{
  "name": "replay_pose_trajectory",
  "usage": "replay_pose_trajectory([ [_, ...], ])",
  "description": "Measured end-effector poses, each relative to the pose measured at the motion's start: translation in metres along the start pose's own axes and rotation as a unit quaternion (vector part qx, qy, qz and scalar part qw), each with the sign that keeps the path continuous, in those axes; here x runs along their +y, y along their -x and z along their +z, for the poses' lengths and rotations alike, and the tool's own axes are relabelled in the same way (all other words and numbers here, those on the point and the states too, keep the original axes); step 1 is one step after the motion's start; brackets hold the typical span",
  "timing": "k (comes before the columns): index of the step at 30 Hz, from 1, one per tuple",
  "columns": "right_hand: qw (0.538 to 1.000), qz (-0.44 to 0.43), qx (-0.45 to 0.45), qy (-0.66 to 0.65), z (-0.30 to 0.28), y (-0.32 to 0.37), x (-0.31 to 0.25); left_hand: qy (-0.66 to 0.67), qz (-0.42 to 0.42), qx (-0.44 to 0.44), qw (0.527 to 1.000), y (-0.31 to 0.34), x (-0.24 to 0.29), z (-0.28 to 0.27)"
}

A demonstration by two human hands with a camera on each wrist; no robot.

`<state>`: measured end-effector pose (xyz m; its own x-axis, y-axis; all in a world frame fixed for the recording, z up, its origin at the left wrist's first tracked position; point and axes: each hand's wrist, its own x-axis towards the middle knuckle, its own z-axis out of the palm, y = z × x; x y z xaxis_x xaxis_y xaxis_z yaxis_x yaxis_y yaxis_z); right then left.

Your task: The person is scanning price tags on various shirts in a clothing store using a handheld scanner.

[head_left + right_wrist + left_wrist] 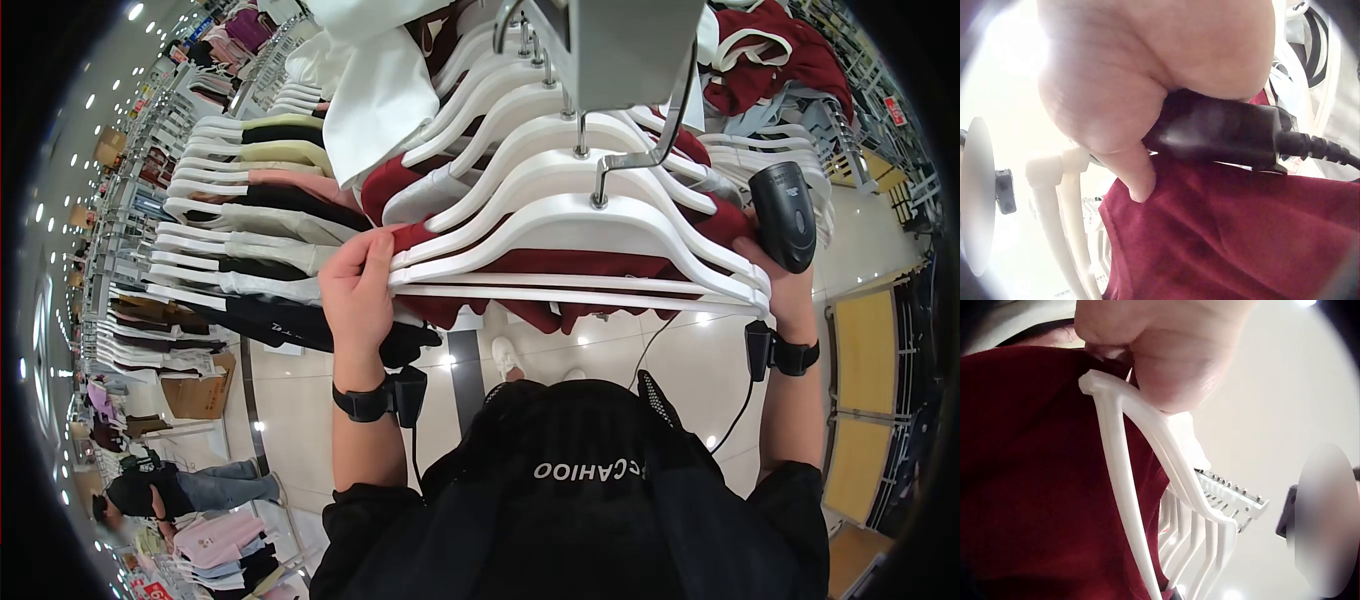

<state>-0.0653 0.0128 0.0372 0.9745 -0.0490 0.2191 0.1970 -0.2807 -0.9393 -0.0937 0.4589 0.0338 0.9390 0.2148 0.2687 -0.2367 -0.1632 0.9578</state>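
Observation:
White hangers [600,212] with dark red garments [580,265] hang on a metal rail arm in the head view. My left hand [358,285] pinches the red cloth at the left end of the front hangers; in the left wrist view the thumb lies beside a white hanger [1154,428]. My right hand [785,290], at the right end of the hangers, grips a black handheld scanner [785,217]. In the right wrist view its cable runs off right, and a fingertip of the right hand [1147,75] touches the red garment [1210,231].
Other clothes on white hangers [260,215] line the left side. A white garment [375,105] lies over the rack behind. Another person [170,495] stands at the lower left. A cardboard box [200,388] sits on the tiled floor, and yellow shelf panels [862,350] are at the right.

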Motion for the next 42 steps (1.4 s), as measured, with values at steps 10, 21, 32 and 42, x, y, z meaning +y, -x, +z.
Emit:
replay_pose_trajectory([
  [10, 0.998, -0.014, -0.049, -0.039, 0.003, 0.013, 0.007, -0.072, -0.115, 0.018, 0.991, 0.064, -0.102, 0.017],
  [21, 0.998, 0.052, -0.020, -0.007, 0.002, 0.044, 0.062, 0.093, -0.122, -0.055, 0.987, 0.091, -0.083, 0.054],
  [32, 0.971, 0.211, -0.089, -0.074, -0.024, 0.114, 0.077, 0.040, -0.198, -0.086, 0.976, 0.106, -0.059, 0.067],
  [42, 0.964, 0.033, -0.229, -0.131, 0.042, 0.128, -0.034, -0.121, 0.053, -0.399, 0.907, 0.123, -0.010, 0.100],
])
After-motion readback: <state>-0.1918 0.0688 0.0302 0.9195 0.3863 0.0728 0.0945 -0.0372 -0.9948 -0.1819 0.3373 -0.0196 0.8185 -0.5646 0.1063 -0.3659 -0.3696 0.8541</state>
